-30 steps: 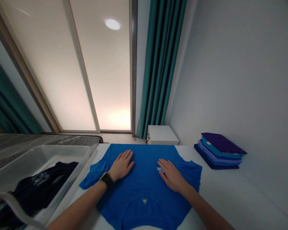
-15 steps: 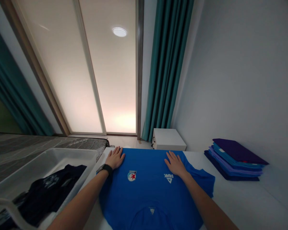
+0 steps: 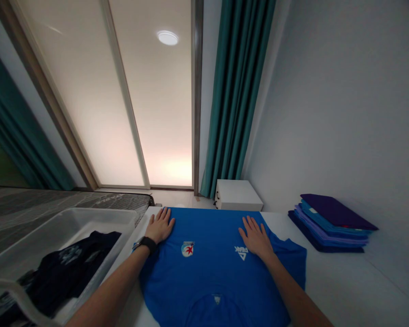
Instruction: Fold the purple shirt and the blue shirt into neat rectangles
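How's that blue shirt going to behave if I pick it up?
The blue shirt is probably floppy: one sleeve lies rumpled. It's likely light for its size, as the cloth looks thin. Lying flat, it shouldn't roll or tip, but may wrinkle if pushed.

Since a second ago, our left hand (image 3: 160, 227) has moved outward across the blue shirt (image 3: 207, 277) to its left edge, fingertips now at the far edge. The round emblem (image 3: 187, 249) has come into view, and the sleeve that spread out beside our left wrist has gone from sight. Our right hand (image 3: 257, 238) has left the white lettering (image 3: 241, 252) it partly covered, and over the last half second has shifted farther right
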The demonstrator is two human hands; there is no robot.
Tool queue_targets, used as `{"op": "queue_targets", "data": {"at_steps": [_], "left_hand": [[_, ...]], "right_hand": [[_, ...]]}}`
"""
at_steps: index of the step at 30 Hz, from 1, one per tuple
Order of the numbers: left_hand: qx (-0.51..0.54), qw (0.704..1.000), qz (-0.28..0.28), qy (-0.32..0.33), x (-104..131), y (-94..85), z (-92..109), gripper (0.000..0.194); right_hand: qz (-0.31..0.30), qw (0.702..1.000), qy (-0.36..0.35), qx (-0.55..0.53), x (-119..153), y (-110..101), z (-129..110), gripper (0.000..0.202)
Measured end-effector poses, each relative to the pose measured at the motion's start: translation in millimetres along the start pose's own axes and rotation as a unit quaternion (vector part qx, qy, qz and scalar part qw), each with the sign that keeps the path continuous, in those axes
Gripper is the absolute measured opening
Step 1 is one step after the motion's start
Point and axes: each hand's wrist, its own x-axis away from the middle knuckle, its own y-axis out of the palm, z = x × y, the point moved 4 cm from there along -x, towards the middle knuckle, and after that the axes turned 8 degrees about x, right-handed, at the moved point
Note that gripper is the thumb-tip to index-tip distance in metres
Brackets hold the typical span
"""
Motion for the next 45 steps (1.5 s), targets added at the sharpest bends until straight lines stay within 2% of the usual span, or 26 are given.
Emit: {"op": "queue_targets", "data": {"at_steps": [5,9,15,19,27,32,38,45], "left_hand": [[-0.004,1.000,-0.001,-0.004,0.6,-1.8,3.4,0.060],[0.000,1.000,0.005,0.014,3.8,-1.2,21.7,0.059],[0.029,0.992,0.004,0.125,30.8,6.8,68.6,0.059],[0.043,0.982,0.006,0.184,53.0,12.8,84.7,0.058],[0.051,0.975,0.029,0.213,74.5,15.3,71.9,0.057],[0.049,0.972,0.041,0.226,90.2,12.0,65.1,0.056],[0.045,0.974,0.018,0.222,109.8,7.6,64.0,0.058],[0.046,0.972,0.028,0.227,119.6,11.2,62.8,0.059]], "right_hand": [[-0.014,1.000,-0.006,-0.011,2.5,-4.2,-1.4,0.069],[-0.016,1.000,-0.020,-0.013,6.6,-9.1,-9.8,0.068],[-0.011,0.997,-0.069,-0.024,29.4,-18.6,-34.4,0.070],[-0.010,0.995,-0.098,-0.032,52.7,-21.1,-42.0,0.072],[0.017,0.992,-0.116,-0.053,94.3,-18.6,-37.9,0.072],[0.007,0.992,-0.111,-0.059,110.5,-19.0,-38.2,0.073],[-0.001,0.992,-0.110,-0.056,130.7,-18.9,-37.9,0.072],[0.005,0.993,-0.105,-0.061,149.0,-17.7,-35.2,0.070]]}}
